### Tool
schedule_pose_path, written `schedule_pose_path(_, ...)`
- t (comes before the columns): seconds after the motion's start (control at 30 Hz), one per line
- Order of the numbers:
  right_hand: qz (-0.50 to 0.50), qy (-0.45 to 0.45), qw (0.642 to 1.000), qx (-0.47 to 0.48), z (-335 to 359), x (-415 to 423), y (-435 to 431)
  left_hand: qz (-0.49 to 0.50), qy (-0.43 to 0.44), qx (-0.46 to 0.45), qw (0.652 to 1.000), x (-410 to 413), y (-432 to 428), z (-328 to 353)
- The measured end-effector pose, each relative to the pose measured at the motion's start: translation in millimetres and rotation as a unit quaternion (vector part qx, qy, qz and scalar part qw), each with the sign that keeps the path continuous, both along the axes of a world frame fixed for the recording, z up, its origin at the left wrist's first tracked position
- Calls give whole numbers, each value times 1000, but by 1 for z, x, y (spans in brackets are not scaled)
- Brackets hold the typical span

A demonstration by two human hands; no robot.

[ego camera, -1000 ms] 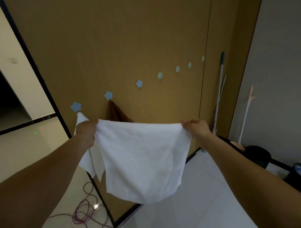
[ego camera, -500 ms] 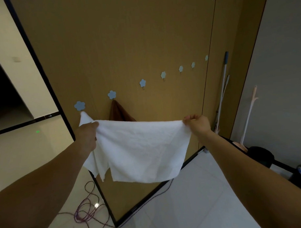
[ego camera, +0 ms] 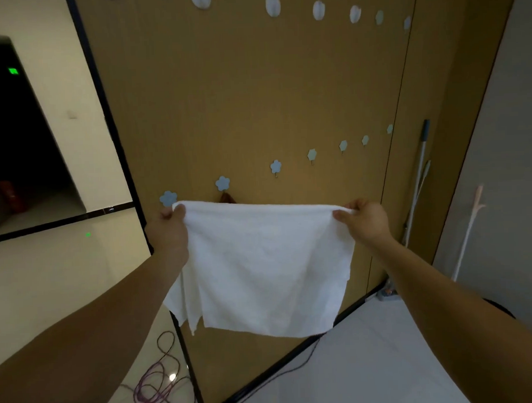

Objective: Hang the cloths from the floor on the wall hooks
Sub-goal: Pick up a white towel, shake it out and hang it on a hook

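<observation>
Just below and to the right of the leftmost flower hook point(ego camera: 168, 198), a white cloth point(ego camera: 261, 261) was spread flat in front of the wooden panel point(ego camera: 255, 96), top edge pulled taut and level, bottom edge hanging free. It rested on no hook. The person's left hand point(ego camera: 170, 222) sat directly under that hook, thumb and fingers pinching the cloth's top left corner. The right hand point(ego camera: 365, 219), well to the right of the hook, pinched the other top corner the same way.

On the next hook to the right of the leftmost one a brown cloth point(ego camera: 227, 198) already hung, only its peak showing above the white edge. Behind the left forearm, below the leftmost hook, more white fabric point(ego camera: 177, 298) dropped down; a separate hung cloth or a fold of the held one, I couldn't tell. Farther right of that hook the other blue flower hooks point(ego camera: 276, 166) stood bare.

So to my eye the job was partly done: one cloth up for certain, perhaps two, this white one about to go on. No cloth showed on the floor below the hook, only a purple cable point(ego camera: 156, 383), so how many remained I couldn't say.
</observation>
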State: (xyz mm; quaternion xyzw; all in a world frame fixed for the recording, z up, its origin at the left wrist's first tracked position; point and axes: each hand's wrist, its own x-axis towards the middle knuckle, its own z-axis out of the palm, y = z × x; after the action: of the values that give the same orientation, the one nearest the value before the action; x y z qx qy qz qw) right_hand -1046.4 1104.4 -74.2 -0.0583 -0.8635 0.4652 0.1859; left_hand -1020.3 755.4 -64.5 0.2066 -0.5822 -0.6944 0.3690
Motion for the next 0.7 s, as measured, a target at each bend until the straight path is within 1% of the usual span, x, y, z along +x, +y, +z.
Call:
schedule_pose_path(0.07, -18, 15, 998, 56, 5, -6, -4, 8, 30, -34, 999, 3, 2, 9)
schedule_pose_path(0.13, -26, 49, 996, 77, 12, -10, -10, 11, 48, -93, 994, 6, 4, 16)
schedule_pose_path(0.17, -20, 61, 996, 63, 15, -11, -15, 13, 58, -108, 992, 9, 6, 20)
schedule_pose_path(0.23, 1, 75, 997, 4, 24, -11, -24, 21, 73, -114, 991, 13, 10, 30)
schedule_pose_path(0.27, 9, 87, 996, -24, 28, -11, -29, 16, 65, -128, 990, 15, 11, 33)
schedule_pose_path(0.3, 18, 99, 994, -48, 30, -12, -33, -4, 39, -160, 986, 18, 11, 37)
schedule_pose_path(0.33, 33, 107, 991, -70, 32, -13, -37, -44, 2, -207, 977, 21, 9, 39)
schedule_pose_path(0.37, 56, 107, 989, -91, 33, -14, -40, -107, -38, -265, 958, 24, 7, 41)
schedule_pose_path(0.4, 87, 102, 985, -106, 33, -15, -42, -183, -75, -315, 928, 30, 5, 44)
schedule_pose_path(0.47, 157, 82, 980, -92, 33, -14, -44, -316, -122, -367, 867, 43, 3, 51)
schedule_pose_path(0.5, 197, 66, 976, -69, 35, -13, -43, -359, -143, -380, 840, 48, 0, 55)
schedule_pose_path(0.57, 271, 25, 962, -11, 39, -10, -42, -392, -193, -413, 799, 53, -5, 61)
schedule_pose_path(0.6, 298, 7, 954, 20, 41, -9, -42, -393, -214, -416, 792, 54, -9, 63)
schedule_pose_path(0.63, 314, -9, 948, 41, 42, -11, -42, -389, -228, -401, 797, 54, -13, 63)
schedule_pose_path(0.7, 314, -19, 949, 32, 41, -17, -44, -368, -228, -344, 833, 55, -17, 62)
